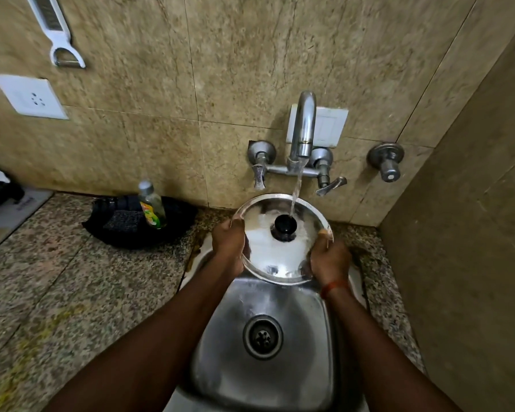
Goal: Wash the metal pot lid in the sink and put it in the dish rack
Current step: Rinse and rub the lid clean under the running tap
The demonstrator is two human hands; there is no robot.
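Note:
The round metal pot lid (277, 257) with a black knob (284, 226) is held above the far end of the steel sink (304, 337), its top facing me. My left hand (231, 248) grips its left rim and my right hand (329, 260) grips its right rim. Water runs from the tap (304, 126) and lands on the lid close to the knob. No dish rack is in view.
A black tray (173, 221) on the granite counter left of the sink holds a dish soap bottle (151, 205) and a dark scrub pad (122, 223). Tap handles (329, 185) jut from the tiled wall behind. A side wall (458, 263) stands close on the right.

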